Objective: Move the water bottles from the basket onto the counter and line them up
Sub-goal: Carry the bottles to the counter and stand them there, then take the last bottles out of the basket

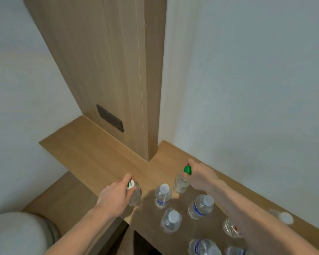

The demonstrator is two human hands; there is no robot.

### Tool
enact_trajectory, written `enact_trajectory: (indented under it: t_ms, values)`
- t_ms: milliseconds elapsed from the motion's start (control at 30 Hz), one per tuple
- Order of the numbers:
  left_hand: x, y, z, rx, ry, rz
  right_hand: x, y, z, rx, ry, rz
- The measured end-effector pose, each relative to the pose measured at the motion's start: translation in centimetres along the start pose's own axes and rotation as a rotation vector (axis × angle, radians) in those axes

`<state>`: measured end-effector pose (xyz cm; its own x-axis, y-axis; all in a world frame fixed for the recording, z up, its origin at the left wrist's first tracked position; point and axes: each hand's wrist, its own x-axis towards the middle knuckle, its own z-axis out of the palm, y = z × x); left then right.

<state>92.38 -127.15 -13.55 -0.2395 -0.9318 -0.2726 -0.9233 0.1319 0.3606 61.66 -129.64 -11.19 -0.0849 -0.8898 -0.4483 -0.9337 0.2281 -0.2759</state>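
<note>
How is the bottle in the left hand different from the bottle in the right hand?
The bottle in the left hand, call it the left bottle, has a white cap top with print; the right bottle, held by the right hand, has a plain green cap. The left bottle stands near the counter front edge; the right bottle is farther back. Both are clear, upright and gripped near the cap.

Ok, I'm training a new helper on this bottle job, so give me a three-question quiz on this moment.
1. True or false: both hands hold a bottle by its top.
2. Which hand holds the green-capped bottle? A) left B) right
3. Fill in: the left hand grips a bottle standing near the counter's ____ edge.

Key: 1 true; 2 B; 3 front. Other white-capped bottles already stand upright on the counter.
</note>
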Motion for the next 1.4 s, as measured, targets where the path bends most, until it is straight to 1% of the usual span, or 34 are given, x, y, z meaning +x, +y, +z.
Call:
enact_trajectory:
  t_ms: [133, 233, 367, 467, 533, 600, 700, 833, 933, 1033, 1233, 1400]
  values:
    - [-0.2, -0.1, -1.3, 0.060, -0.037, 0.001, -1.2, -0.3, -0.6, 0.008, -0.016, 0.011]
    - [-0.8, 0.0, -2.3, 0.109, -0.085, -0.035, -2.8, -0.3, -1.0, 0.046, 0.022, 0.025]
    - [-2.1, 1.2, -4.2, 0.127, -0.057, -0.020, -6.6, 0.3, -1.3, 0.158, 0.177, -0.038]
    - [-3.7, 2.6, -5.5, 0.111, -0.014, 0.016, -10.9, 1.4, -1.3, 0.261, 0.340, -0.167]
    - [-4.9, 3.8, -6.2, 0.101, 0.049, 0.091, -14.1, 2.6, -1.2, 0.274, 0.414, -0.215]
    - [-6.5, 5.9, -6.7, 0.065, 0.112, 0.224, -17.4, 4.1, -1.0, 0.264, 0.461, -0.213]
    - [-9.5, 11.0, -6.4, 0.030, 0.128, 0.444, -23.2, 6.8, -0.6, 0.244, 0.417, -0.060]
    - [-13.3, 18.7, -2.6, 0.049, 0.075, 0.705, -32.7, 11.6, 1.5, 0.229, 0.407, 0.109]
    - [-16.4, 24.6, 1.3, 0.066, 0.027, 0.830, -40.9, 15.9, 4.1, 0.274, 0.402, 0.281]
    - [-20.8, 30.3, 5.9, 0.135, -0.023, 0.963, -49.4, 20.6, 7.3, 0.382, 0.380, 0.462]
    - [-31.3, 40.2, 15.2, 0.303, -0.136, 1.154, -64.0, 27.5, 14.5, 0.449, 0.378, 0.730]
    - [-39.6, 47.9, 20.3, 0.359, -0.201, 1.324, -74.9, 31.3, 19.1, 0.540, 0.416, 0.899]
